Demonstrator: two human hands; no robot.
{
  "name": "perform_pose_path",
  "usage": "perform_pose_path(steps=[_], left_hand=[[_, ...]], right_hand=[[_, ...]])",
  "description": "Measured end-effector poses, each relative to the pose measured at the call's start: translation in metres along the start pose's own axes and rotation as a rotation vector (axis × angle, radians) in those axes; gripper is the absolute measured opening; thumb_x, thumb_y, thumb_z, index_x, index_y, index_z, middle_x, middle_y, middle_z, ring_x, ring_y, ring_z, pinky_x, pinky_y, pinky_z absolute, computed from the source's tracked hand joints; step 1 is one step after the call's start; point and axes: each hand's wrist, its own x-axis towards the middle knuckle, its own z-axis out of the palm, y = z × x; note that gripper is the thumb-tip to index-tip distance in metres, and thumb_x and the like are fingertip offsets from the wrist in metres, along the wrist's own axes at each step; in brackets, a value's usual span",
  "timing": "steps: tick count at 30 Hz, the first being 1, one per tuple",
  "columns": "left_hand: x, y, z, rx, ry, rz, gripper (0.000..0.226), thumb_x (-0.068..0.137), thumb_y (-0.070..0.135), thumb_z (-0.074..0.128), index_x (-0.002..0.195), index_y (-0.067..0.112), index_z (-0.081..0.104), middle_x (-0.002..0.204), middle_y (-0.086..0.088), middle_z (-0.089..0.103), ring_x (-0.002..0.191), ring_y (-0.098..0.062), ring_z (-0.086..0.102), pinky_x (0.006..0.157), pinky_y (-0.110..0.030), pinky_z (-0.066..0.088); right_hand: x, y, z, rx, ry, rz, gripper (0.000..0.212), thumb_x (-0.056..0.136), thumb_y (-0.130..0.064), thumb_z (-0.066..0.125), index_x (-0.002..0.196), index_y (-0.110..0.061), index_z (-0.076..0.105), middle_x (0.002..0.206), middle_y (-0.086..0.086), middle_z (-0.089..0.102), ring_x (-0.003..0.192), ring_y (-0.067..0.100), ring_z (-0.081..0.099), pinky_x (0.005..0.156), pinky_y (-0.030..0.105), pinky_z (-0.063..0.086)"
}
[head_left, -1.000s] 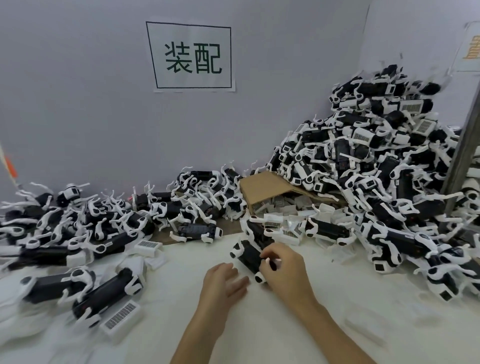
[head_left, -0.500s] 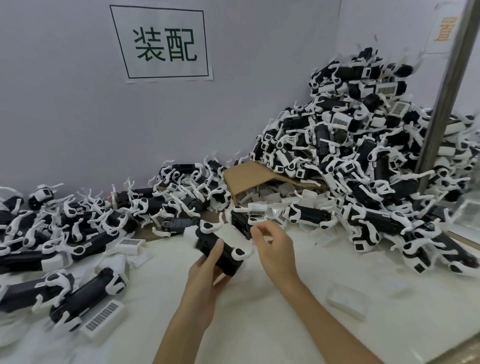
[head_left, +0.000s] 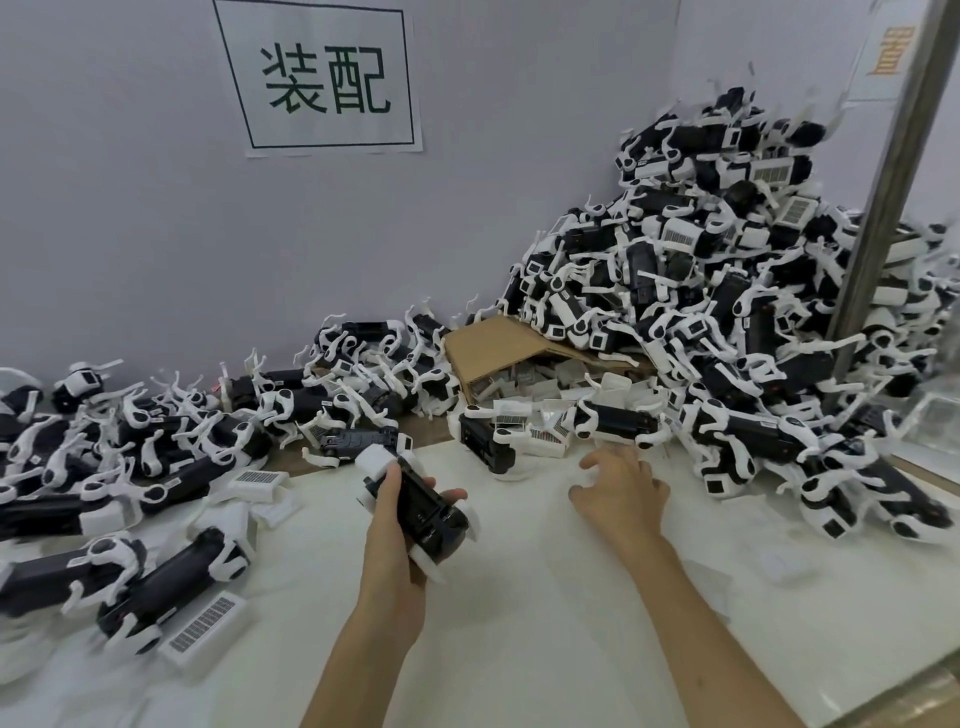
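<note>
Since 0.5 s ago the right hand (head_left: 621, 493) has left the unit (head_left: 428, 514) and moved to the right. It now hovers low over the counter (head_left: 519, 634) with fingers loosely spread, holding nothing, just in front of the white pieces (head_left: 540, 434) spilling from the box (head_left: 493, 348). 1 s ago both hands were on the unit at the counter. Now the left hand (head_left: 389, 561) alone grips it, thumb along its left side and fingers curled underneath, above the counter near the middle of the view.

The unit is a long black body, tilted with 1 end pointing away toward the wall. It has a white cap at the far end and white plastic parts along its right and near edges. The pile (head_left: 727, 312) of similar units rises to the right.
</note>
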Motion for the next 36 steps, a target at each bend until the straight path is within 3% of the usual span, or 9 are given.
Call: perform_pose_path(steps=[5, 9, 11, 15, 23, 25, 29, 33, 36], left_hand=[[-0.002, -0.001, 0.004, -0.052, -0.016, 0.006, 0.038, 0.101, 0.049, 0.045, 0.101, 0.014, 0.062, 0.077, -0.003, 0.075, 0.071, -0.016, 0.075, 0.055, -0.03, 0.055], [-0.006, 0.001, 0.007, -0.085, 0.04, -0.019, 0.05, 0.099, 0.048, 0.05, 0.128, 0.007, 0.057, 0.113, -0.021, 0.068, 0.074, -0.021, 0.074, 0.05, -0.028, 0.056], [-0.006, 0.001, 0.007, -0.094, 0.054, -0.03, 0.056, 0.099, 0.048, 0.05, 0.135, 0.006, 0.053, 0.122, -0.027, 0.065, 0.075, -0.024, 0.072, 0.05, -0.028, 0.056], [-0.007, 0.002, 0.007, -0.11, 0.053, -0.038, 0.051, 0.099, 0.049, 0.05, 0.125, 0.006, 0.057, 0.099, -0.024, 0.072, 0.065, -0.022, 0.073, 0.049, -0.028, 0.056], [-0.008, 0.001, 0.008, -0.119, 0.088, -0.034, 0.055, 0.099, 0.049, 0.049, 0.138, 0.009, 0.052, 0.135, -0.028, 0.058, 0.075, -0.021, 0.074, 0.059, -0.031, 0.058], [-0.007, 0.001, 0.008, -0.124, 0.09, -0.041, 0.055, 0.099, 0.049, 0.05, 0.138, 0.01, 0.052, 0.135, -0.028, 0.058, 0.074, -0.021, 0.074, 0.062, -0.033, 0.058], [-0.007, 0.001, 0.008, -0.127, 0.09, -0.048, 0.054, 0.098, 0.048, 0.052, 0.137, 0.01, 0.054, 0.13, -0.026, 0.062, 0.072, -0.021, 0.074, 0.066, -0.034, 0.057], [-0.009, 0.004, 0.006, -0.136, 0.077, -0.166, 0.044, 0.093, 0.056, 0.055, 0.116, 0.018, 0.06, 0.093, -0.012, 0.074, 0.07, -0.021, 0.071, 0.034, -0.016, 0.039], [-0.011, 0.008, 0.01, -0.196, 0.028, -0.263, 0.039, 0.091, 0.057, 0.057, 0.104, 0.021, 0.063, 0.093, -0.01, 0.072, 0.078, -0.022, 0.067, 0.029, -0.011, 0.032]], right_hand=[[-0.011, -0.017, 0.003, 0.263, -0.14, -0.188, 0.019, 0.082, -0.015, 0.069, 0.097, -0.028, 0.069, 0.103, -0.006, 0.062, 0.093, 0.008, 0.061, 0.083, 0.027, 0.048], [-0.024, -0.032, 0.008, 0.403, -0.346, -0.371, 0.024, 0.076, -0.02, 0.081, 0.093, -0.032, 0.067, 0.071, -0.009, 0.054, 0.058, 0.0, 0.05, 0.057, 0.013, 0.042], [-0.028, -0.037, 0.01, 0.361, -0.348, -0.44, 0.03, 0.076, -0.022, 0.082, 0.098, -0.033, 0.065, 0.071, -0.01, 0.048, 0.058, 0.001, 0.049, 0.058, 0.014, 0.04], [-0.031, -0.041, 0.01, 0.501, -0.264, -0.477, 0.035, 0.081, -0.003, 0.068, 0.104, -0.03, 0.066, 0.074, -0.006, 0.047, 0.057, 0.001, 0.044, 0.058, 0.014, 0.04], [-0.029, -0.044, 0.007, 0.735, -0.253, -0.435, 0.047, 0.088, -0.01, 0.073, 0.128, -0.029, 0.056, 0.085, -0.007, 0.066, 0.089, 0.01, 0.063, 0.082, 0.017, 0.048], [-0.03, -0.046, 0.006, 0.784, -0.271, -0.43, 0.042, 0.091, -0.01, 0.07, 0.127, -0.028, 0.057, 0.091, -0.005, 0.069, 0.092, 0.015, 0.066, 0.082, 0.024, 0.052], [-0.029, -0.048, 0.005, 0.826, -0.269, -0.428, 0.04, 0.091, 0.0, 0.065, 0.115, -0.032, 0.063, 0.093, -0.009, 0.064, 0.09, 0.01, 0.064, 0.073, 0.015, 0.048], [-0.028, -0.048, 0.006, 0.921, -0.282, -0.37, 0.039, 0.085, 0.002, 0.071, 0.104, -0.031, 0.066, 0.093, -0.01, 0.062, 0.088, 0.008, 0.059, 0.071, 0.014, 0.05], [-0.028, -0.048, 0.004, 1.014, -0.337, -0.311, 0.037, 0.085, -0.001, 0.074, 0.106, -0.03, 0.065, 0.098, 0.006, 0.065, 0.091, 0.018, 0.063, 0.072, 0.02, 0.051]])
